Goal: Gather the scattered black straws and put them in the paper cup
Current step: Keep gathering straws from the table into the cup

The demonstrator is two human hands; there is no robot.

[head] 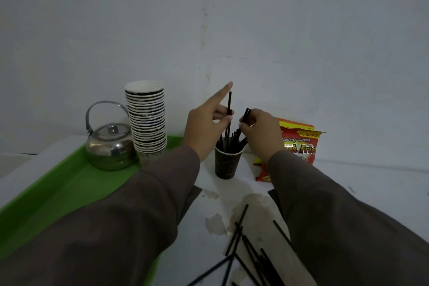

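Kettle [109, 146] left of cup stack [147, 123], both on tray [58, 183].

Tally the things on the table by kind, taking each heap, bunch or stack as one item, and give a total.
Kettle: 1
Stack of paper cups: 1
Paper cup holding straws: 1
Snack bag: 1
Green tray: 1
Heap of loose black straws: 1
Total: 6
Single straws and stacked cups are too overlapped to count.
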